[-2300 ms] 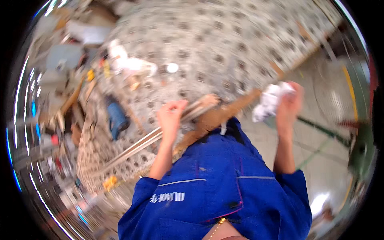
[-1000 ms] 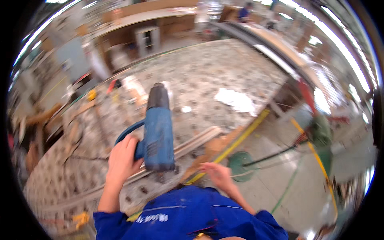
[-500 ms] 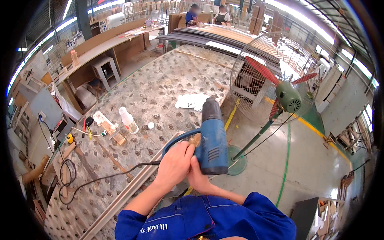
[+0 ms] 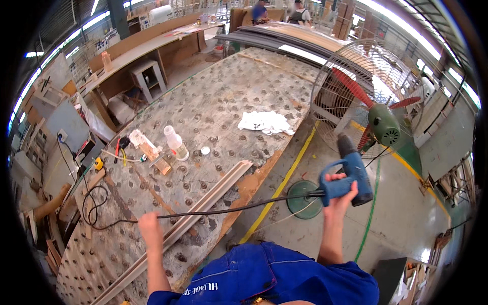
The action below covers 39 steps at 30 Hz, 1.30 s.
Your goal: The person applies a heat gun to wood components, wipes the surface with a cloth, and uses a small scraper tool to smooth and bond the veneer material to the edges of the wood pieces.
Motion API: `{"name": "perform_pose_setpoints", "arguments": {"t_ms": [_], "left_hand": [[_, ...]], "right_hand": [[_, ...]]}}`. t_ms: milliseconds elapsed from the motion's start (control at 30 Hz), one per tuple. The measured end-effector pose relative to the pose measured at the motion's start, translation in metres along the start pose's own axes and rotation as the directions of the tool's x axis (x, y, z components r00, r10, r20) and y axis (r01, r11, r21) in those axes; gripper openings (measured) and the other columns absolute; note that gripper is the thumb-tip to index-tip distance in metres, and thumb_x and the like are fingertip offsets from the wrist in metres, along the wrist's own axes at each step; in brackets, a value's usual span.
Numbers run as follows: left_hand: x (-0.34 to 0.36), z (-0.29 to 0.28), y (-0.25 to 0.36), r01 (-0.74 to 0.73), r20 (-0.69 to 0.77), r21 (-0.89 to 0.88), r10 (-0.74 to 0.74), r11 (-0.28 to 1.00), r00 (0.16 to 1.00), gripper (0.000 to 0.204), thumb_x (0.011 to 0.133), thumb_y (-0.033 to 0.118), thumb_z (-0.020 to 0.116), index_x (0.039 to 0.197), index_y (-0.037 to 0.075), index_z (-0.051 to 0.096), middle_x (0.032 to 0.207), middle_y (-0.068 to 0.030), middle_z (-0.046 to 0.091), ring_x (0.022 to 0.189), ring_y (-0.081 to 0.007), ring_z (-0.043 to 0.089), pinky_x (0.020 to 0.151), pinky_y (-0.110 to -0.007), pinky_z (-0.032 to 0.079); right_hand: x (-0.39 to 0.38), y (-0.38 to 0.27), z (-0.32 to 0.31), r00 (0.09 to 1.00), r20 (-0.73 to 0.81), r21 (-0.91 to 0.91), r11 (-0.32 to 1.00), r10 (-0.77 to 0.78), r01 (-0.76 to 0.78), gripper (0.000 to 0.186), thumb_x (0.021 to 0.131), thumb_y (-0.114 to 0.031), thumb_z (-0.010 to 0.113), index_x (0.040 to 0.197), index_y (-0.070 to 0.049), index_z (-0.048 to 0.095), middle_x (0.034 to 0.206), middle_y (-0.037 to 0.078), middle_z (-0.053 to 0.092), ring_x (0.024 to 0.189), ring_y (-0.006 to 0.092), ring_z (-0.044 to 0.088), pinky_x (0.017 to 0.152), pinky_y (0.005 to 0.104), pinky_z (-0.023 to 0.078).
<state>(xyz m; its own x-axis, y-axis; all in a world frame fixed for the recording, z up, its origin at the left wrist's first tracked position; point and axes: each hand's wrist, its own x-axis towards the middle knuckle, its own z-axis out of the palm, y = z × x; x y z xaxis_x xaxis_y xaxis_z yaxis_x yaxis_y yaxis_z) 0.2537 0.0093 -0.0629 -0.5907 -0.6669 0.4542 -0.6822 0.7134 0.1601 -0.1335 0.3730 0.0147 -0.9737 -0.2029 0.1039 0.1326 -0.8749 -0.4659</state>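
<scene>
My right hand (image 4: 339,195) is wrapped round the handle of a blue heat gun (image 4: 359,173), held out over the floor past the table's right edge, its dark nozzle tilted up and away. From the handle's end a black power cord (image 4: 239,208) stretches left across the table. My left hand (image 4: 151,229) is closed on that cord above the table's near part. Between my arms a long pale profile strip (image 4: 203,199) lies slantwise on the table (image 4: 203,96), which is studded with small rollers or knobs.
A white cloth (image 4: 265,122), a clear bottle (image 4: 176,144), a white cap (image 4: 205,150) and a wood block with tools (image 4: 150,151) lie on the table. To the right stands a big caged fan (image 4: 382,124) on a green base (image 4: 304,200). Two people work at the back.
The heat gun has moved right, off the table's edge, now in my right hand alone. My left hand has come away leftward and grips the cord, which is pulled straighter. The view has shifted slightly.
</scene>
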Motion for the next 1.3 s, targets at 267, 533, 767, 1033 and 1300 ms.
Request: {"name": "perform_pose_setpoints", "arguments": {"t_ms": [267, 533, 767, 1033, 1300], "left_hand": [[-0.002, -0.016, -0.022, -0.121, 0.059, -0.058, 0.124, 0.991, 0.991, 0.016, 0.075, 0.001, 0.061, 0.092, 0.003, 0.06, 0.086, -0.0121, 0.06, 0.086, -0.0321, 0.057, 0.077, -0.042, 0.045], [0.032, 0.004, 0.008, -0.338, 0.249, -0.262, 0.402, 0.904, 0.881, 0.023, 0.073, 0.009, 0.069, 0.096, 0.006, 0.065, 0.091, -0.0091, 0.061, 0.093, -0.0284, 0.056, 0.084, -0.041, 0.043], [0.067, 0.02, 0.086, -0.302, 0.171, -0.583, 0.478, 0.754, 0.861, 0.018, 0.079, 0.012, 0.067, 0.096, 0.005, 0.066, 0.091, -0.0119, 0.064, 0.088, -0.0316, 0.058, 0.078, -0.04, 0.046], [0.052, 0.064, 0.315, 0.734, 0.398, -0.677, 0.816, -0.047, 0.419, 0.044, 0.099, 0.024, 0.049, 0.135, 0.0, 0.04, 0.128, -0.0119, 0.053, 0.118, -0.0187, 0.051, 0.102, -0.034, 0.039], [0.061, 0.083, 0.401, 0.699, 0.474, -0.71, 0.792, 0.086, 0.385, 0.027, 0.102, 0.019, 0.039, 0.119, -0.002, 0.046, 0.109, -0.0109, 0.058, 0.104, -0.0175, 0.057, 0.094, -0.034, 0.045]], "right_hand": [[-0.02, -0.035, -0.066, 0.962, 0.093, 0.57, 0.779, 0.255, -0.262, 0.036, 0.09, -0.027, 0.061, 0.111, 0.0, 0.049, 0.08, 0.002, 0.045, 0.075, 0.0137, 0.049, 0.075, 0.0303, 0.046], [-0.073, -0.02, -0.072, 0.925, -0.112, 0.07, 0.932, 0.362, -0.356, 0.041, 0.091, -0.037, 0.055, 0.112, -0.002, 0.053, 0.07, 0.003, 0.042, 0.063, 0.0131, 0.041, 0.062, 0.0277, 0.038], [-0.088, -0.018, -0.047, 0.979, -0.081, -0.568, 0.798, 0.187, -0.2, 0.037, 0.09, -0.025, 0.058, 0.116, 0.0, 0.049, 0.075, 0.008, 0.054, 0.069, 0.0197, 0.055, 0.067, 0.036, 0.049], [-0.063, 0.004, -0.031, 0.928, 0.063, -0.539, 0.795, 0.366, -0.278, 0.035, 0.092, -0.029, 0.058, 0.112, -0.002, 0.048, 0.082, 0.009, 0.057, 0.078, 0.0213, 0.058, 0.074, 0.036, 0.049], [-0.052, -0.01, -0.056, 0.897, -0.056, -0.62, 0.689, 0.439, -0.376, 0.036, 0.09, -0.028, 0.062, 0.11, -0.001, 0.051, 0.086, 0.006, 0.06, 0.082, 0.0166, 0.06, 0.076, 0.0321, 0.05]]}}
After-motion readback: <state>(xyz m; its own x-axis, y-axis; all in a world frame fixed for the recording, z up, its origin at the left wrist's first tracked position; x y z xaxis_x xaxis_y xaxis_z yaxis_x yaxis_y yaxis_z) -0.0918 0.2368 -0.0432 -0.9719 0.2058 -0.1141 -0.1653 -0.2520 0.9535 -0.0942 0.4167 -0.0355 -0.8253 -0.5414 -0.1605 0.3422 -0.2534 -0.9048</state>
